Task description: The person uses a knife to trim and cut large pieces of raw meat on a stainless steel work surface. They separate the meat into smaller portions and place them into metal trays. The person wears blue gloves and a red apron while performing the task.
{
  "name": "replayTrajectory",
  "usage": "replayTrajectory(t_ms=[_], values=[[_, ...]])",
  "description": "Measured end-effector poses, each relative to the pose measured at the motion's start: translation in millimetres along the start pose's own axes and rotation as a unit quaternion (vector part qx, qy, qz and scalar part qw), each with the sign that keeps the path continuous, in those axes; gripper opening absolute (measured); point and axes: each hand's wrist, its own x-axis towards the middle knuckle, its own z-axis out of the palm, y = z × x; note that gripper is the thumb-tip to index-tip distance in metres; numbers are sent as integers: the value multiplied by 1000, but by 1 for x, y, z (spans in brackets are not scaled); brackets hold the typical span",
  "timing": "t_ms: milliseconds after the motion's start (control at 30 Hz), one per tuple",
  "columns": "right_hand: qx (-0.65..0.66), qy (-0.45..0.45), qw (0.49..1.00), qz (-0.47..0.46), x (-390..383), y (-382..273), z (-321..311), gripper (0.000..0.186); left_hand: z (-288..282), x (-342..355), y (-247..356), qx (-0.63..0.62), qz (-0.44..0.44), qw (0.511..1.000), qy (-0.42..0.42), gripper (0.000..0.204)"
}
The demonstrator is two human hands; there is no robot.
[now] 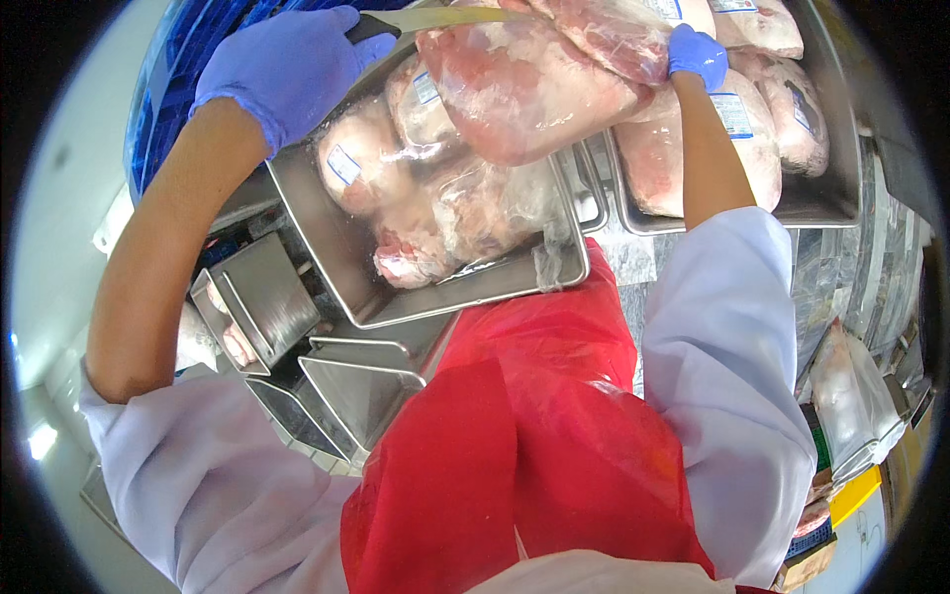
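My left hand, in a blue glove, is closed on the dark handle of a knife, its long blade reaching right to a large vacuum-packed cut of meat. My right hand, also gloved, grips the right end of that meat, above two trays. Below the meat, a steel tray holds several labelled packs of meat and crumpled clear plastic. A second steel tray at the right holds several more large labelled packs.
A blue plastic crate stands at the upper left. Smaller steel containers sit below it. At the far right are a bagged piece of meat and a yellow box. My red apron faces the trays; grey tiled floor shows beside it.
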Motion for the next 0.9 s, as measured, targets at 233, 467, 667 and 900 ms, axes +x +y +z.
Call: replayTrajectory(t_ms=[233, 467, 667, 900], values=[[62, 30, 998, -14, -1, 20, 12, 48, -10, 34, -7, 124, 56, 990, -33, 30], [154, 22, 988, 21, -24, 1, -5, 45, -10, 46, 6, 5, -31, 993, -110, 45], [132, 29, 991, -1, -25, 2, -4, 46, 45, 30, 29, -214, -179, 957, -76, 57], [95, 44, 993, -59, -11, 19, 18, 45, 106, 25, 108, -383, -251, 889, 21, 59]])
